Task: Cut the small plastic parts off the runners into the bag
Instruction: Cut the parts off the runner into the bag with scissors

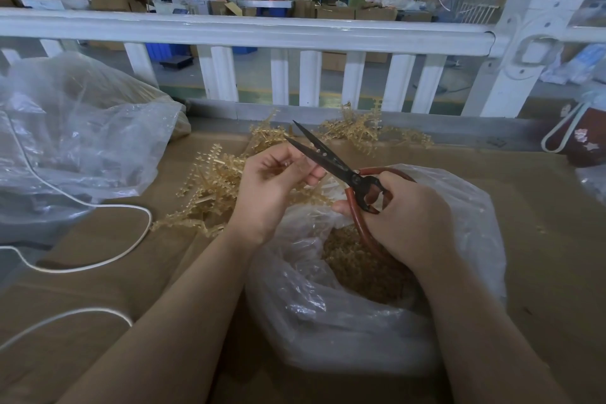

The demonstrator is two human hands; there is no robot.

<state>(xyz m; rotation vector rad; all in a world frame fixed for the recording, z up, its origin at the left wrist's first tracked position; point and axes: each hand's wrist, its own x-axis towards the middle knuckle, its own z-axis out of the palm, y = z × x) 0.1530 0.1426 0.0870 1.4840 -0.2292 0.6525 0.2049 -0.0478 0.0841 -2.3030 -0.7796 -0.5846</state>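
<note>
1 head-worn view looks forward and down, close over the table (541, 207), facing a railing (246, 31).

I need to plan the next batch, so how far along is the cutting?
Done: the open bag under the hands already holds a heap of cut parts. In hand: the left hand pinches a small piece at the open blades of the scissors, gripped by the right hand. Left: a pile of uncut runners lies on the table, with more by the rail.
</note>
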